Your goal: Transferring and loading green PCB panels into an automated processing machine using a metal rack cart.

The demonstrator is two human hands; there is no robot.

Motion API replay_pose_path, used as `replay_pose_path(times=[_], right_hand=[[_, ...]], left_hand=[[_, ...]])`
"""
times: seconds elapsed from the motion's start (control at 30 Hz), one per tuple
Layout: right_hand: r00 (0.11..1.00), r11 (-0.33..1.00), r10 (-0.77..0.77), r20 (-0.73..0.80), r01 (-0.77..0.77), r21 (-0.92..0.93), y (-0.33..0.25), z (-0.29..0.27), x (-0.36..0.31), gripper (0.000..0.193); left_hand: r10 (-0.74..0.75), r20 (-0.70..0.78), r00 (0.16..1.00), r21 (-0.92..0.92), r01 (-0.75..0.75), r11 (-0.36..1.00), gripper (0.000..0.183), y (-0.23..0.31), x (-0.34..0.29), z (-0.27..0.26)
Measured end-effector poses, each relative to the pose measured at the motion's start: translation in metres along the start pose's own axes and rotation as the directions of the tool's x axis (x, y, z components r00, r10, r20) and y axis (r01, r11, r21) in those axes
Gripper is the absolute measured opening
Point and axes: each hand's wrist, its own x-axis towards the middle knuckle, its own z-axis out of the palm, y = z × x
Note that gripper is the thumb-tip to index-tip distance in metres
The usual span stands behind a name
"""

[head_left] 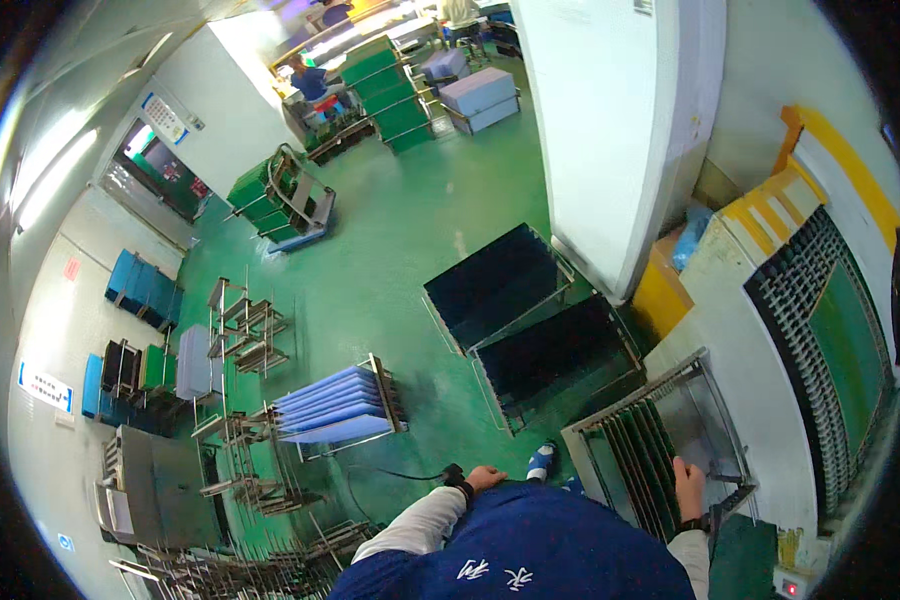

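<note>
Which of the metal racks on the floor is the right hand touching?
The rack of upright green panels at lower right, beside the conveyor machine; the right hand rests on it. The dark-panel racks stand farther off.

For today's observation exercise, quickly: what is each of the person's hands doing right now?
Left hand: hangs free beside the body, holding nothing visible; open or closed cannot be told.
Right hand: rests on the metal slotted rack; grip cannot be told.

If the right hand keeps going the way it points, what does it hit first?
The right hand points up into the metal rack. It would probably first meet the bare tray surface just ahead of its fingers, beside the dark slotted panels; depth is unclear.
</note>
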Motion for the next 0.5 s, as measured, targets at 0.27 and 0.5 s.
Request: replay_pose_path(times=[0.27,0.5], right_hand=[[0.996,0.997,-0.002,0.092,-0.005,0.079,0.009,0.005,0.012,0.037],[0.981,0.992,0.114,0.157,-0.120,0.025,-0.012,0.001,0.004,0.042]], left_hand=[[-0.021,-0.048,0.999,-0.007,0.021,1.000,0.056,-0.022,0.011,0.012],[-0.024,-0.009,1.000,-0.076,0.023,0.997,0.056,-0.025,0.005,0.013]])
